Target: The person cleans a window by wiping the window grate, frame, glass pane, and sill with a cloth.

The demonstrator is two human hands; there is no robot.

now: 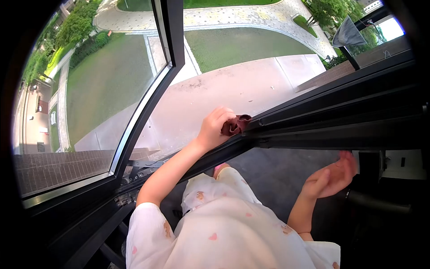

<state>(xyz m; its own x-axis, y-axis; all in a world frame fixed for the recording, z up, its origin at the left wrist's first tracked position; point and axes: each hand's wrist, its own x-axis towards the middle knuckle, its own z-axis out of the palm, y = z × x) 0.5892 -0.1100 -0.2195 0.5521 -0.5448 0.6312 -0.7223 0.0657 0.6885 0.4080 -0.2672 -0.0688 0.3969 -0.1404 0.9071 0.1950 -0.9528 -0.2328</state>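
My left hand point(214, 127) is closed on a crumpled dark red cloth point(234, 125). The cloth lies against the black window frame point(286, 117), close to the corner of the opening. My left arm reaches across the lower rail. Below and to the right, my right hand point(329, 180) is open, its palm turned up and fingers slightly curved. Nothing shows in it; its fingertips are by the underside of the frame, near a pale object point(363, 168) that I cannot make out.
An open casement pane point(107, 103) swings outward on the left, with a metal hinge arm point(145, 168) at its base. Outside, far below, are paving point(224, 89) and lawn point(242, 47). A grey covered object point(348, 33) stands outside at upper right. Dark floor point(277, 179) lies inside.
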